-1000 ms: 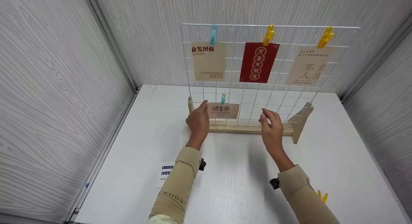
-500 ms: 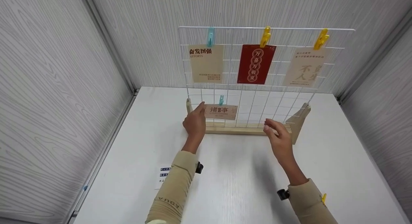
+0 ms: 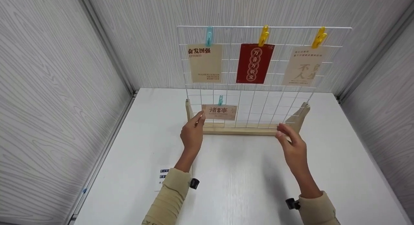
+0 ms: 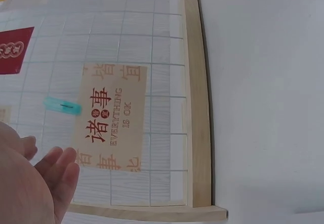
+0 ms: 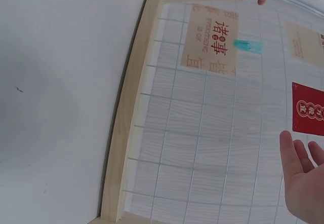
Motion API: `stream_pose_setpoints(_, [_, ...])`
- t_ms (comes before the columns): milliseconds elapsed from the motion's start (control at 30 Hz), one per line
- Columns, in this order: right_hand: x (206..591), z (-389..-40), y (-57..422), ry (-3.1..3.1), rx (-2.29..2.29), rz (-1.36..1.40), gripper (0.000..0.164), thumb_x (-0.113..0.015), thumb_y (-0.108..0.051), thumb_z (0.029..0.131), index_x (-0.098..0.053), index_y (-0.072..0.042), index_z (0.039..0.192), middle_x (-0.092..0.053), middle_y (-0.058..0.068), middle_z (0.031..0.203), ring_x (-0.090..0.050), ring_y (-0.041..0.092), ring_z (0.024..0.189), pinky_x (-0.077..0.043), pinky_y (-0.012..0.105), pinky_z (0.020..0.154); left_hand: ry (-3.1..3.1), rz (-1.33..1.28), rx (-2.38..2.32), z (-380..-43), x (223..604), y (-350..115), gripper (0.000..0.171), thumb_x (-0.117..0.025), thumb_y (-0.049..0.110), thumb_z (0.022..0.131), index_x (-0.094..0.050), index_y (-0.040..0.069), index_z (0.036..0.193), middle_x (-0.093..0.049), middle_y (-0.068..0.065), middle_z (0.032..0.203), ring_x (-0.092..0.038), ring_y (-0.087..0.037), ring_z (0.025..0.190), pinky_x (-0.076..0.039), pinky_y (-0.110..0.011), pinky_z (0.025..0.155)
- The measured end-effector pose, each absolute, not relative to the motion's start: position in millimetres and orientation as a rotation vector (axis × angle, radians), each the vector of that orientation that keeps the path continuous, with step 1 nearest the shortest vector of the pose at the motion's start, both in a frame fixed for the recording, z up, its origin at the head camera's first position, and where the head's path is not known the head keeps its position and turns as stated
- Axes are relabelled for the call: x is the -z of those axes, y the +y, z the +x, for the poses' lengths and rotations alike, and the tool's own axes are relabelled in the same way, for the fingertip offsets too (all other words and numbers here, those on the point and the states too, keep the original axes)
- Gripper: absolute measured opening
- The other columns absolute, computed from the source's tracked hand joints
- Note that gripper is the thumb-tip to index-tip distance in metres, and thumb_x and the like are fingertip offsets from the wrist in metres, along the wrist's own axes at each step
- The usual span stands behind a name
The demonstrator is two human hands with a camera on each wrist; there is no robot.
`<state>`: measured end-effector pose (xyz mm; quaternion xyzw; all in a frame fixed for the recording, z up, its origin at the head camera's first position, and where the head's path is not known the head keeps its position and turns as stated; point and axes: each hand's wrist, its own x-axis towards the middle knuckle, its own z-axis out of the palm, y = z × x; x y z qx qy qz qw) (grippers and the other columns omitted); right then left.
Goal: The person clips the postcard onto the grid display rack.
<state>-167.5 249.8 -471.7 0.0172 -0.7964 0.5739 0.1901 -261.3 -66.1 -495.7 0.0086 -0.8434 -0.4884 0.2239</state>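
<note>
A small pink card (image 3: 221, 112) lettered "EVERYTHING IS OK" in the left wrist view hangs on the white wire grid (image 3: 255, 102), held by a light blue clip (image 3: 221, 100) at its top edge. My left hand (image 3: 192, 134) is nearest to it; its fingertips overlap the card's left edge in the head view. In the left wrist view that hand's fingers (image 4: 65, 171) are apart from the thumb, with nothing between them. My right hand (image 3: 294, 147) hovers in front of the grid's lower right, fingers loosely bent and holding nothing.
Along the grid's upper part hang a beige card (image 3: 207, 65) on a blue clip, a red card (image 3: 255, 64) and a pale card (image 3: 302, 66) on yellow clips. Wooden feet and a wooden bar (image 3: 242, 131) support the grid. A white card (image 3: 162, 181) lies on the table at left.
My left hand has lowered slightly from the small card's upper left to its lower left. My right hand has drawn back, down and to the right. The cards stay clipped.
</note>
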Motion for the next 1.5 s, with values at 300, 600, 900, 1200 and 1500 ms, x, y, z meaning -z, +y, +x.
stream_pose_setpoints(300, [479, -130, 278, -2.389, -1.471, -0.168, 0.046, -0.060, -0.036, 0.102, -0.053, -0.020, 0.145, -0.062, 0.003, 0.135, -0.054, 0.008, 0.125, -0.044, 0.011, 0.097, -2.354, 0.005, 1.463, -220, 498, -78, 0.036, -0.061, 0.041, 0.101, -0.069, 0.023, 0.131, -0.075, 0.002, 0.115, -0.069, -0.015, 0.097, -0.057, -0.038, 0.074])
stream_pose_setpoints(600, [501, -92, 326, -2.589, -1.405, -0.472, 0.058, -0.057, -0.045, 0.101, -0.049, -0.012, 0.149, -0.061, 0.013, 0.137, -0.050, -0.015, 0.106, -0.043, 0.002, 0.083, -2.423, 0.085, 1.490, -191, 510, -102, 0.032, -0.063, 0.040, 0.100, -0.069, 0.028, 0.128, -0.071, 0.009, 0.124, -0.067, -0.015, 0.105, -0.057, -0.040, 0.082])
stream_pose_setpoints(900, [525, -70, 362, -2.697, -1.312, -0.674, 0.068, -0.057, -0.053, 0.099, -0.048, -0.009, 0.149, -0.059, 0.017, 0.140, -0.058, 0.009, 0.121, -0.048, 0.010, 0.087, -2.544, 0.192, 1.504, -173, 532, -138, 0.031, -0.065, 0.033, 0.099, -0.068, 0.023, 0.129, -0.069, 0.002, 0.127, -0.065, -0.018, 0.109, -0.056, -0.040, 0.087])
stream_pose_setpoints(1200, [544, -64, 391, -2.946, -1.151, -0.720, 0.069, -0.063, -0.037, 0.101, -0.038, 0.004, 0.150, -0.043, 0.033, 0.148, -0.047, 0.050, 0.130, -0.045, 0.060, 0.104, -2.651, 0.324, 1.512, -164, 555, -182, 0.039, -0.065, 0.022, 0.099, -0.061, 0.014, 0.138, -0.062, -0.010, 0.135, -0.060, -0.026, 0.119, -0.053, -0.044, 0.099])
stream_pose_setpoints(1500, [554, -70, 395, -3.214, -1.138, -0.933, 0.094, -0.054, -0.065, 0.095, -0.037, 0.013, 0.144, -0.050, 0.038, 0.132, -0.054, 0.049, 0.115, -0.048, 0.058, 0.093, -2.765, 0.444, 1.425, -160, 566, -215, 0.045, -0.062, 0.022, 0.100, -0.054, 0.012, 0.144, -0.052, -0.016, 0.146, -0.050, -0.036, 0.133, -0.044, -0.053, 0.107])
